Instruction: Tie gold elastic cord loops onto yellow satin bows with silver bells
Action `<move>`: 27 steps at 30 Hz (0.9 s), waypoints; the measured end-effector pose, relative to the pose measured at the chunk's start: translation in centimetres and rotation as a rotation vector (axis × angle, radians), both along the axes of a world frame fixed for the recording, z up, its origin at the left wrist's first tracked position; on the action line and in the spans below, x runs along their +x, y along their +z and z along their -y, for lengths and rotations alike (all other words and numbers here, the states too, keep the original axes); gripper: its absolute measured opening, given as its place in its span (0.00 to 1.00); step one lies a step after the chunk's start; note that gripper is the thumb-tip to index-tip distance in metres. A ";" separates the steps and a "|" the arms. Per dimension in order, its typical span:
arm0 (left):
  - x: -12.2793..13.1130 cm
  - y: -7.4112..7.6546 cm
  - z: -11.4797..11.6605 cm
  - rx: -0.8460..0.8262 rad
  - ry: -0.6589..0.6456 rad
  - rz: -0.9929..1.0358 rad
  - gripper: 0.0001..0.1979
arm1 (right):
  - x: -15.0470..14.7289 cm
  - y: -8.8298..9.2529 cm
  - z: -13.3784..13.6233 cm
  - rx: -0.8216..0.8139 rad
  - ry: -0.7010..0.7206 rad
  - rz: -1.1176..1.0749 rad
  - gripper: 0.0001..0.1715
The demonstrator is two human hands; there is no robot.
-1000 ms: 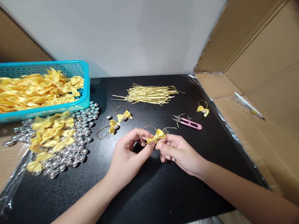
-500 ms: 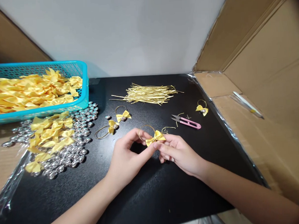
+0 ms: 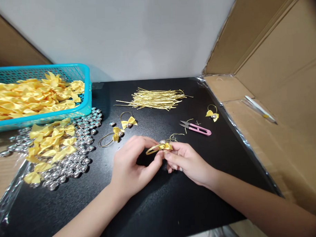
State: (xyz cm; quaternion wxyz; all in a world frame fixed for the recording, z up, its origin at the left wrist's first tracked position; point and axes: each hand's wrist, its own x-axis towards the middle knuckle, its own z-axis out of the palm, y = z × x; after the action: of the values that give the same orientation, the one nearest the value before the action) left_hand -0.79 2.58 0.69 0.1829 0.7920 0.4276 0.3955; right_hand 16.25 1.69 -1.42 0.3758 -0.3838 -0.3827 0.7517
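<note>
Between my hands is a yellow ribbon bow (image 3: 167, 146) with a gold cord loop (image 3: 152, 150) and a silver bead (image 3: 162, 142) at its far side. My left hand (image 3: 132, 164) is closed, thumb and fingertips pinching the bow's left part by the loop. Thumb and fingers of my right hand (image 3: 189, 162) grip the right end of the same bow. Beyond the hands lie loose gold cord offcuts (image 3: 175, 136). Two bows with loops and beads, one nearer (image 3: 117, 134) and one farther (image 3: 129, 123), rest on the black table (image 3: 150, 205) left of them.
A turquoise basket (image 3: 87, 95) full of yellow bows stands at left. Silver beads (image 3: 79, 162) and loose bows (image 3: 52, 139) are heaped before it. Gold cords (image 3: 157, 98) lie at the back; pink thread snips (image 3: 200, 128), another looped bow (image 3: 212, 115) and a white cutter-like tool (image 3: 261, 109) are right.
The bow has been tipped over in my fingers, so its loop now lies flatter and the silver bead shows. My left fingers have shifted their hold slightly.
</note>
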 end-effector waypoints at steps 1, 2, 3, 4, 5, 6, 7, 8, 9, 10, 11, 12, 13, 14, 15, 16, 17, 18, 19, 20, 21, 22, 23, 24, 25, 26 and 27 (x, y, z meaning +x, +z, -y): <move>0.0 0.0 0.0 0.021 -0.004 -0.008 0.05 | 0.0 0.0 0.0 -0.002 -0.003 -0.003 0.24; -0.1 0.0 -0.1 0.040 -0.010 -0.017 0.06 | 0.0 0.0 0.0 -0.003 -0.007 -0.007 0.24; -0.1 0.0 -0.1 0.059 -0.016 -0.026 0.06 | 0.0 0.0 0.0 -0.003 -0.008 -0.011 0.25; -0.2 0.0 -0.2 0.079 -0.021 -0.032 0.06 | 0.0 0.0 0.0 -0.001 -0.009 -0.016 0.25; -0.2 0.0 -0.3 0.103 -0.028 -0.034 0.06 | 0.0 0.0 0.0 0.001 -0.010 -0.021 0.25; -0.2 0.0 -0.3 0.127 -0.035 -0.032 0.06 | -0.1 0.0 0.0 0.002 -0.010 -0.024 0.25; -0.3 0.0 -0.4 0.147 -0.043 -0.027 0.06 | -0.1 0.0 0.0 0.001 -0.012 -0.027 0.25; -0.3 -0.1 -0.4 0.160 -0.050 -0.023 0.06 | -0.1 -0.1 0.0 -0.001 -0.016 -0.029 0.25; -0.3 -0.1 -0.5 0.164 -0.052 -0.020 0.05 | -0.1 -0.1 0.0 -0.003 -0.019 -0.032 0.25; -0.3 -0.1 -0.5 0.161 -0.054 -0.021 0.05 | -0.1 -0.1 0.0 -0.004 -0.021 -0.035 0.25; -0.4 -0.1 -0.5 0.155 -0.056 -0.024 0.05 | -0.1 -0.2 0.0 -0.004 -0.022 -0.037 0.24; -0.4 -0.1 -0.5 0.150 -0.057 -0.028 0.05 | -0.1 -0.2 0.0 -0.002 -0.022 -0.040 0.24; -0.5 -0.2 -0.5 0.152 -0.061 -0.034 0.05 | -0.1 -0.2 0.0 0.002 -0.021 -0.042 0.24; -0.5 -0.2 -0.6 0.157 -0.067 -0.044 0.06 | -0.1 -0.2 0.0 0.006 -0.018 -0.044 0.23; -0.6 -0.1 -0.6 0.165 -0.074 -0.058 0.06 | 0.0 -0.2 0.0 0.011 -0.014 -0.044 0.23; -0.7 -0.1 -0.6 0.171 -0.082 -0.075 0.06 | 0.0 -0.2 0.0 0.017 -0.009 -0.044 0.23; -0.7 -0.1 -0.7 0.173 -0.090 -0.092 0.05 | 0.0 -0.2 0.0 0.023 -0.005 -0.044 0.23; -0.7 0.0 -0.7 0.171 -0.098 -0.108 0.05 | 0.0 -0.2 -0.1 0.028 -0.001 -0.042 0.22; -0.7 0.0 -0.7 0.165 -0.103 -0.118 0.04 | 0.0 -0.2 -0.1 0.032 0.002 -0.040 0.22; -0.7 0.0 -0.7 0.155 -0.104 -0.119 0.04 | 0.0 -0.2 -0.1 0.034 0.002 -0.038 0.22; -0.7 0.0 -0.7 0.142 -0.103 -0.112 0.03 | -0.1 -0.2 0.0 0.035 0.000 -0.038 0.22; -0.7 0.0 -0.7 0.122 -0.097 -0.098 0.03 | -0.1 -0.3 0.0 0.033 -0.004 -0.039 0.23; -0.6 0.0 -0.7 0.096 -0.083 -0.076 0.03 | -0.1 -0.3 0.0 0.030 -0.007 -0.039 0.23; -0.6 0.0 -0.6 0.062 -0.066 -0.050 0.03 | -0.1 -0.3 0.0 0.027 -0.009 -0.039 0.23; -0.5 0.0 -0.5 0.017 -0.047 -0.023 0.03 | -0.1 -0.3 0.0 0.024 -0.009 -0.037 0.23; -0.5 0.0 -0.5 -0.033 -0.031 0.007 0.03 | -0.1 -0.3 0.0 0.021 -0.006 -0.035 0.24; -0.4 0.1 -0.4 -0.084 -0.017 0.038 0.04 | -0.1 -0.3 0.0 0.019 -0.006 -0.034 0.24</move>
State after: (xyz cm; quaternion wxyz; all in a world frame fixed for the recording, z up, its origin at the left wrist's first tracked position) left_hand -1.22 3.01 0.75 0.2274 0.7797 0.4334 0.3906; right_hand 16.18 1.64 -1.76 0.3880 -0.3687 -0.3824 0.7532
